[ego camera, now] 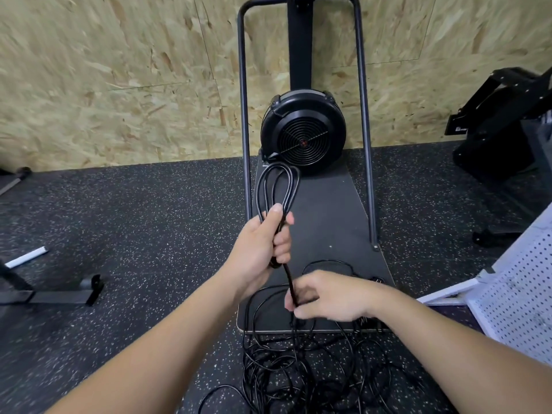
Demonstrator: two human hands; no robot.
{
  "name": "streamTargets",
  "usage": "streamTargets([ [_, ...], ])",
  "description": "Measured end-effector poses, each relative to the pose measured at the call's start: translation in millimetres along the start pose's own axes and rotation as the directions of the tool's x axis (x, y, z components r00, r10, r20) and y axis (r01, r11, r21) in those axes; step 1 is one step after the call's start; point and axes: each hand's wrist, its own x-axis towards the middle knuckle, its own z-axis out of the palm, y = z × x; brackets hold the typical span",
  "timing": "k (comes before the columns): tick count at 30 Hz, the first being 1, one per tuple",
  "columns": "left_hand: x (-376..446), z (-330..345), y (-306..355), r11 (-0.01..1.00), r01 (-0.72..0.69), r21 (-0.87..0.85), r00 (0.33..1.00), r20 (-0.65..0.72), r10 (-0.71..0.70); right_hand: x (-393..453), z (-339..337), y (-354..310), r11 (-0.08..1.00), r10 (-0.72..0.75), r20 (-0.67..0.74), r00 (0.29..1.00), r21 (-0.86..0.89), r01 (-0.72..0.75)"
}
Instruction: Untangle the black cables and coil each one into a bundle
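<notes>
My left hand (263,243) grips a black cable bundle (276,183) whose loops stand up above my fist. One strand of that cable runs down from the fist to my right hand (331,297), which pinches it between thumb and fingers. Below both hands a tangled heap of black cables (298,363) sprawls over the speckled floor and onto the edge of a black platform (328,222). A plug end (377,279) lies on the platform just beyond my right hand.
A black fan machine (303,131) with a tall metal frame (243,115) stands on the platform against an OSB wall. A white perforated panel (513,294) leans at right, black equipment (501,121) behind it. A metal foot (59,294) and white strip (27,256) lie left.
</notes>
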Motion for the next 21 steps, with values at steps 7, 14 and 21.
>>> streamTargets([
  [7, 12.9, -43.3, -14.3, 0.921, -0.031, 0.389, 0.987, -0.136, 0.09, -17.2, -39.3, -21.0, 0.963, -0.072, -0.449, 0.891, -0.264, -0.055],
  [14, -10.4, -12.4, -26.0, 0.845, 0.229, 0.483, 0.973, -0.119, -0.195, -9.7, -16.5, -49.7, 0.985, -0.167, -0.565, 0.808, -0.053, 0.166],
  [21, -13.3, -4.2, -40.3, 0.903, 0.361, 0.233, 0.904, 0.153, -0.4, -14.4, -34.2, -32.3, 0.927, 0.142, -0.576, 0.805, 0.363, 0.096],
])
